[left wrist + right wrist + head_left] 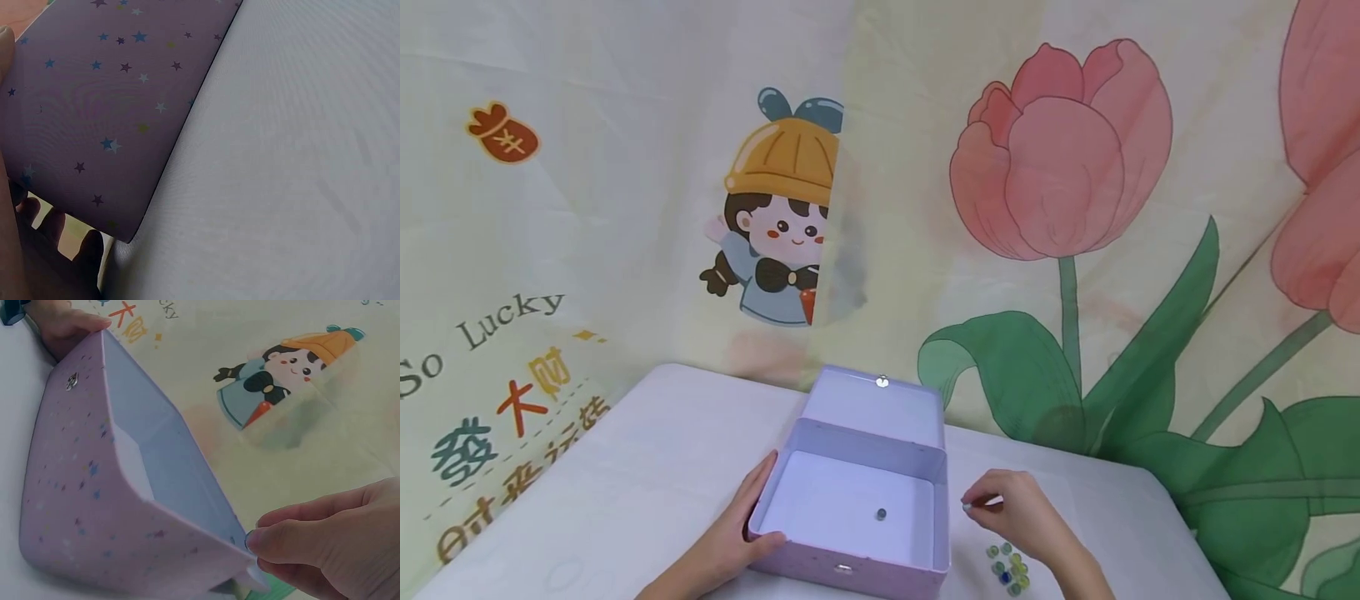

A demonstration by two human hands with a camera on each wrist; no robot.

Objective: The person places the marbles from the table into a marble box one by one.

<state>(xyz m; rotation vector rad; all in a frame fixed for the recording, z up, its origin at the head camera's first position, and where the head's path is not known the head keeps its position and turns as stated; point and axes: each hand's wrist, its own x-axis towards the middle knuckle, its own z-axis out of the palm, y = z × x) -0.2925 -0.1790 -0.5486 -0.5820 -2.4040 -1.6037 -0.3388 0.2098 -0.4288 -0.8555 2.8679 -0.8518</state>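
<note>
A pink-purple tin box (850, 554) with a star pattern stands on the table, its hinged lid (876, 408) tipped back. One dark marble (882, 514) lies on the box's pale floor. My left hand (726, 533) grips the box at its left side, thumb over the front rim and fingers along the outer wall. To the right of the box, my right hand (1018, 510) pinches a small marble (250, 540) between thumb and fingertips, mostly hidden by them. Below that hand, several green, yellow and blue marbles (1006, 577) lie grouped on the table.
The white-covered table (700, 417) reaches back to a hanging cloth (895, 208) printed with tulips and a cartoon figure. A small silver clasp (844, 568) sits on the box front, and a matching catch (882, 381) is on the lid's edge.
</note>
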